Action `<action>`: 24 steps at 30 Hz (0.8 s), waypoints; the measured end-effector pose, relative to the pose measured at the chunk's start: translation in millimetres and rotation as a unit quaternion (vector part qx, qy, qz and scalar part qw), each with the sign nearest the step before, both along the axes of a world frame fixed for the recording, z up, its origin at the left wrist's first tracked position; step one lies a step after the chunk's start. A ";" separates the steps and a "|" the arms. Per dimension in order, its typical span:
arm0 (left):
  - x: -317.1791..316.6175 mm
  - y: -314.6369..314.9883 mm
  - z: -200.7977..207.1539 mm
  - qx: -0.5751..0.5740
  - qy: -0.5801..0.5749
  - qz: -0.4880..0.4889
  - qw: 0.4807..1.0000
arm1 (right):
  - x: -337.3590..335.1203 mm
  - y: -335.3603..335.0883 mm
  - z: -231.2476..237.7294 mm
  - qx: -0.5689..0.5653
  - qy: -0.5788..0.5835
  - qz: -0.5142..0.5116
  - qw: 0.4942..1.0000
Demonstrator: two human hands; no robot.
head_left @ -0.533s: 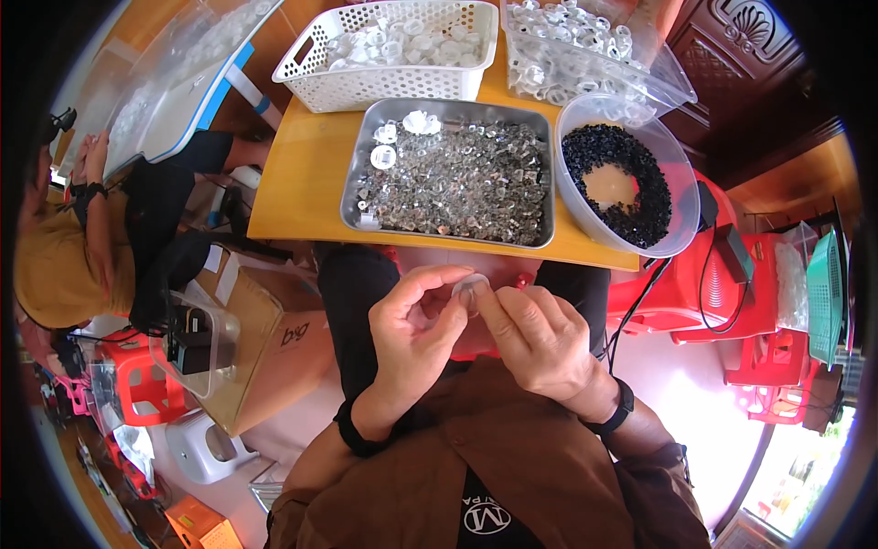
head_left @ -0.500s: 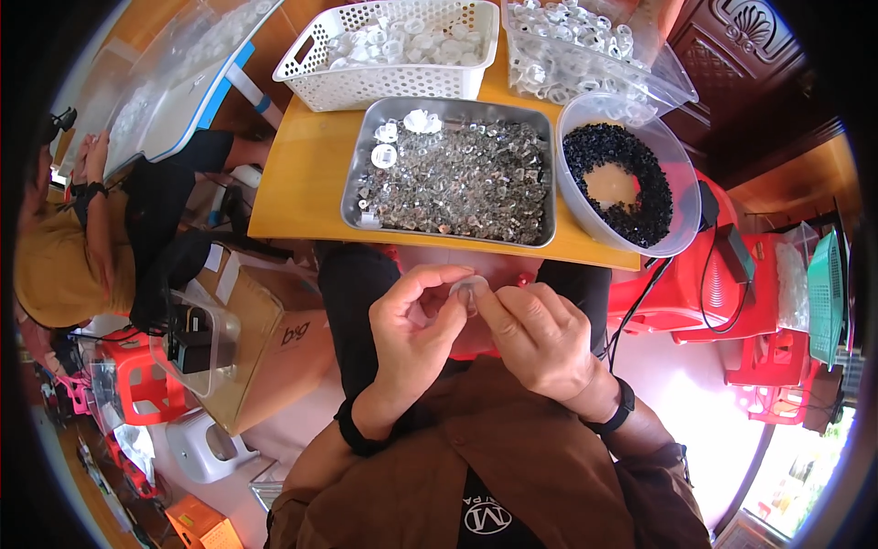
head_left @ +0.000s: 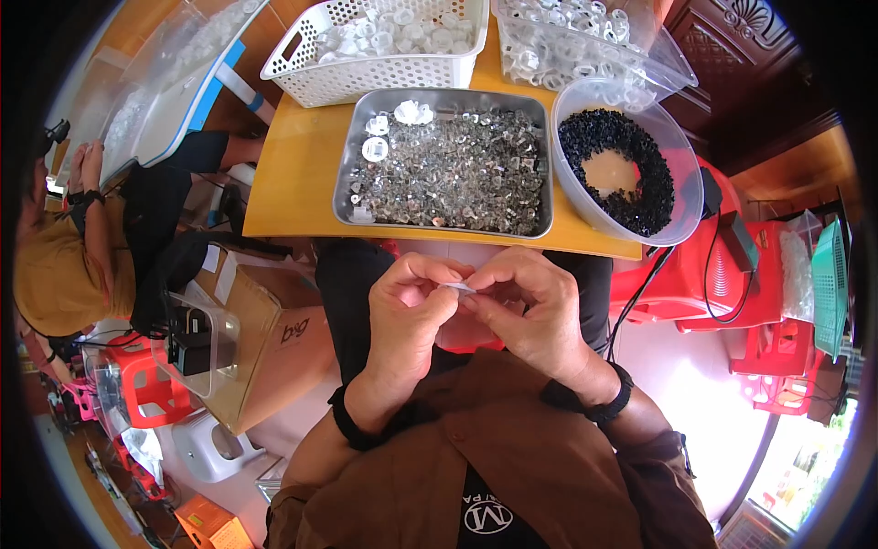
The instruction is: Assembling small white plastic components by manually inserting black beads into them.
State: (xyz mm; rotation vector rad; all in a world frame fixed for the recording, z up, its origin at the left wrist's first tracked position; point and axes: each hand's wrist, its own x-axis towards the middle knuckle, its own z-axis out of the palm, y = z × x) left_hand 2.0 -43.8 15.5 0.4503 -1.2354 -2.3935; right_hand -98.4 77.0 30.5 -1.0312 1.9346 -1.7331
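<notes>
In front of my lap, just below the table edge, both hands meet on a small round translucent white plastic piece, now seen nearly edge-on. My left hand pinches its left side between thumb and fingers. On its other side, the bent fingers and thumb of my right hand are closed on the same piece. My fingertips partly hide it. Beyond them on the table sits a metal tray full of small clear and greyish bits, with a few white round pieces at its upper left.
Behind the tray stand a white perforated basket of whitish pieces and a clear box of clear rings. At right, a clear bowl holds black bits. A cardboard box is left of my legs; another person sits farther left.
The white piece has turned from face-on to nearly edge-on. My right hand has moved slightly up and left, its fingers rearranged around the piece. The view has shifted slightly.
</notes>
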 end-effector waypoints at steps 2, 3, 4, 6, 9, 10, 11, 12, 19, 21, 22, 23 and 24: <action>0.6 -1.3 -4.2 -0.033 -0.022 -0.001 0.999 | 0.2 -0.7 -0.8 0.004 0.008 0.004 1.000; -0.3 -0.9 -3.4 -0.034 -0.023 -0.002 0.999 | 0.5 -1.3 -2.7 0.004 -0.028 -0.009 1.000; -1.2 0.4 -1.3 -0.027 -0.040 -0.009 0.999 | 0.5 -1.9 -4.6 0.005 -0.062 -0.022 0.998; 0.5 -0.4 6.1 0.011 -0.036 -0.057 0.998 | -6.4 0.1 -8.4 0.007 -0.056 -0.010 0.998; 0.2 0.4 8.6 0.001 -0.018 -0.067 0.998 | -8.7 3.3 1.0 0.013 -0.049 -0.004 0.999; 1.1 -0.4 8.0 0.001 -0.019 -0.067 0.998 | -8.2 4.3 4.5 0.018 -0.032 -0.001 0.999; 2.4 -1.7 6.8 -0.006 -0.016 -0.076 0.997 | -7.6 4.9 5.9 0.024 -0.015 0.002 1.000; 2.5 -2.1 5.9 -0.013 -0.014 -0.087 0.996 | -7.2 5.1 5.7 0.024 -0.015 0.001 1.000; 1.8 0.3 2.1 -0.032 -0.019 -0.064 0.997 | -4.7 9.0 8.2 0.013 -0.013 -0.011 1.000; -1.4 2.5 0.2 -0.035 -0.013 -0.050 0.998 | -6.3 14.1 8.8 0.030 0.026 -0.014 0.999; -2.3 3.6 2.4 -0.033 -0.010 -0.055 0.998 | -7.6 17.6 9.0 0.027 0.074 -0.017 0.997; -1.1 4.4 6.8 -0.024 -0.025 -0.047 0.998 | -9.4 21.0 10.0 0.025 0.123 -0.022 0.992; -1.9 5.7 8.9 -0.013 -0.037 -0.041 0.998 | -14.7 25.0 14.5 0.030 0.148 -0.031 0.988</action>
